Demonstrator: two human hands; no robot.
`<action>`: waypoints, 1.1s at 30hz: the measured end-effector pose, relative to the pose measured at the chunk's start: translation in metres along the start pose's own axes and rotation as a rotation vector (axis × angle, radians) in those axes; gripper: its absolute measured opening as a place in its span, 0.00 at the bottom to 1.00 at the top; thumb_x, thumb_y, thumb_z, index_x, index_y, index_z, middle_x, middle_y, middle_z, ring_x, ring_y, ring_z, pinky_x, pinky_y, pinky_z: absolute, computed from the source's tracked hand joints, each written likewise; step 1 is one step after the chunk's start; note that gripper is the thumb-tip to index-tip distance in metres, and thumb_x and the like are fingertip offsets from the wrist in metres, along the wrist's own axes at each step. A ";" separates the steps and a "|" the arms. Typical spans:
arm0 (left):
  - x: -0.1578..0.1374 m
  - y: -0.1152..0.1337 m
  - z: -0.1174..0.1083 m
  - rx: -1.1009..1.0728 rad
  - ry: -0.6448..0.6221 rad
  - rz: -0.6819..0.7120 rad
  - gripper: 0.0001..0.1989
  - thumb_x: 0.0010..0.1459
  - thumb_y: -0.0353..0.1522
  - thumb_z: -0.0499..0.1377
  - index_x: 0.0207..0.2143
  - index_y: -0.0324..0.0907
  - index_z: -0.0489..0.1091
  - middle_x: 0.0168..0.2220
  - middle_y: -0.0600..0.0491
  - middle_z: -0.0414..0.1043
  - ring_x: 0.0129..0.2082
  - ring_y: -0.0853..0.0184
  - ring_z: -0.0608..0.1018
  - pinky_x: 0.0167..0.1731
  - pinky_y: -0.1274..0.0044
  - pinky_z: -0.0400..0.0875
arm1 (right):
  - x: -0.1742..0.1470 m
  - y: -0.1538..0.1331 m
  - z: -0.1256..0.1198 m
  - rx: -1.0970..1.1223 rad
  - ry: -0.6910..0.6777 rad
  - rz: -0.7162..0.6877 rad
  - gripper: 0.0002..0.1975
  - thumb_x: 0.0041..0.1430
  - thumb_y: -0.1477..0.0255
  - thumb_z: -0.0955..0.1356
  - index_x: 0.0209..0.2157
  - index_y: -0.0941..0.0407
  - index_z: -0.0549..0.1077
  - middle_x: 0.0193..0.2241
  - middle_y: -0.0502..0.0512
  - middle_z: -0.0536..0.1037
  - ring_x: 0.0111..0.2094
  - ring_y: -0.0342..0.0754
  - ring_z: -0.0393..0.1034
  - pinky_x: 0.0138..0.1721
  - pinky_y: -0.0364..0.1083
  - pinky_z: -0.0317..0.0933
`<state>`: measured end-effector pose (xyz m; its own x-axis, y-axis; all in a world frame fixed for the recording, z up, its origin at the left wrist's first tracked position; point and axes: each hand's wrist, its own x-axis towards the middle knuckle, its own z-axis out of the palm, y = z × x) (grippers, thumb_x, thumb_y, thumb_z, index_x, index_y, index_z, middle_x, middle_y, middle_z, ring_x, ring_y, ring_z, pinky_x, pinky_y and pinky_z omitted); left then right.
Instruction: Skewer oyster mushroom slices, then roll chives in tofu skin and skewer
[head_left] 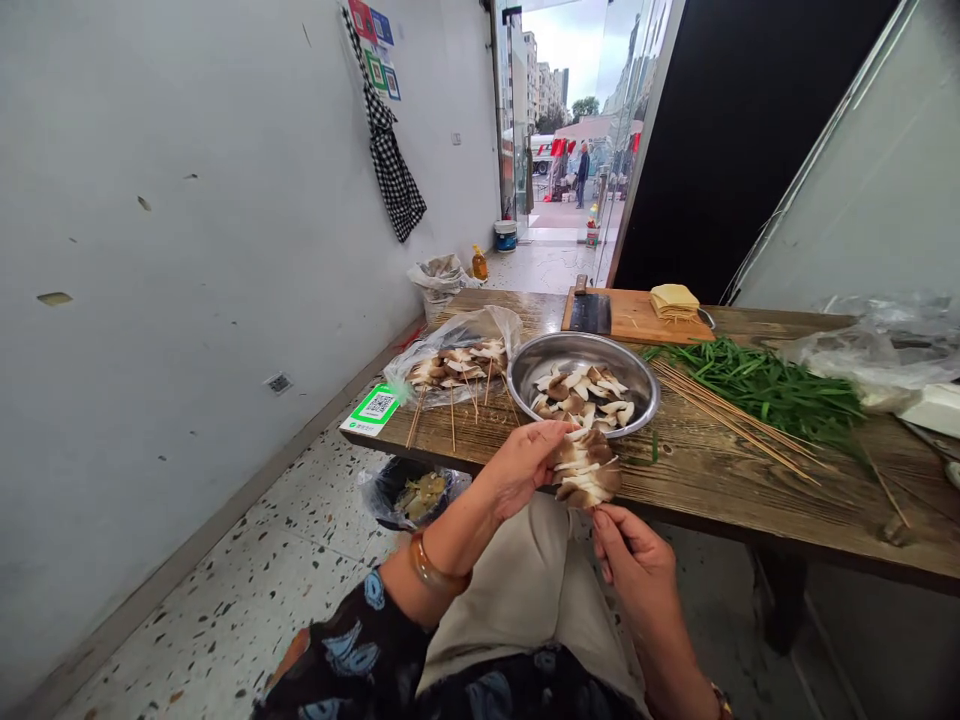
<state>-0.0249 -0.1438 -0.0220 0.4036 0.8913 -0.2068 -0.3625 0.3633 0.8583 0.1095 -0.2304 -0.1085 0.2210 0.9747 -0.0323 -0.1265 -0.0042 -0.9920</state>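
Observation:
Between my hands, just off the table's near edge, is a bunch of sliced mushrooms (pixel 587 470) packed together in a row. My left hand (pixel 525 465) is closed on the upper left of the bunch. Below it, my right hand (pixel 634 550) pinches at the bottom end, where a skewer would be; the stick itself is mostly hidden by the fingers. A steel bowl (pixel 646 385) holding loose mushroom pieces (pixel 581 385) stands right behind the bunch. To its left, finished-looking mushroom skewers (pixel 461 365) lie on a clear plastic bag (pixel 495 320), sticks pointing toward me.
Bare bamboo skewers (pixel 735 420) lie beside green leafy stalks (pixel 780 390) on the table (pixel 697 485). Behind are a cutting board (pixel 630 325), a cleaver (pixel 590 312) and stacked tofu sheets (pixel 675 300). A QR code card (pixel 375 408) sits at the left corner, above a lined bin (pixel 390 500).

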 end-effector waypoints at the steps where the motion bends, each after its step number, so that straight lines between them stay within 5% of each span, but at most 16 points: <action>1: 0.001 -0.003 0.000 -0.007 0.017 0.017 0.24 0.40 0.43 0.70 0.37 0.36 0.75 0.30 0.51 0.74 0.29 0.71 0.73 0.32 0.78 0.66 | 0.000 0.000 0.001 -0.001 -0.003 -0.001 0.18 0.54 0.57 0.68 0.35 0.59 0.78 0.16 0.45 0.65 0.15 0.38 0.54 0.15 0.39 0.50; 10: 0.006 -0.010 -0.003 0.072 0.204 0.153 0.18 0.39 0.40 0.70 0.28 0.36 0.75 0.24 0.55 0.71 0.23 0.74 0.68 0.26 0.80 0.60 | -0.008 0.005 -0.001 -0.108 -0.060 0.024 0.18 0.55 0.59 0.68 0.40 0.58 0.79 0.15 0.45 0.65 0.14 0.39 0.56 0.14 0.39 0.52; 16: 0.006 -0.014 -0.005 0.106 0.238 0.172 0.18 0.38 0.41 0.69 0.27 0.35 0.74 0.23 0.55 0.70 0.23 0.75 0.67 0.25 0.81 0.58 | -0.008 0.007 0.001 -0.225 -0.003 -0.108 0.16 0.56 0.61 0.67 0.38 0.58 0.81 0.17 0.50 0.72 0.18 0.43 0.64 0.21 0.42 0.61; 33: 0.000 -0.019 -0.007 0.169 0.257 0.183 0.17 0.40 0.41 0.69 0.26 0.35 0.75 0.22 0.55 0.70 0.22 0.75 0.66 0.25 0.80 0.58 | -0.009 0.000 0.009 -0.247 0.036 -0.199 0.16 0.55 0.63 0.67 0.39 0.56 0.82 0.23 0.54 0.80 0.25 0.50 0.74 0.21 0.43 0.67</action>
<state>-0.0238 -0.1489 -0.0418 0.1124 0.9844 -0.1352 -0.2570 0.1602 0.9531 0.0986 -0.2374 -0.1067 0.2521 0.9535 0.1651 0.1598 0.1273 -0.9789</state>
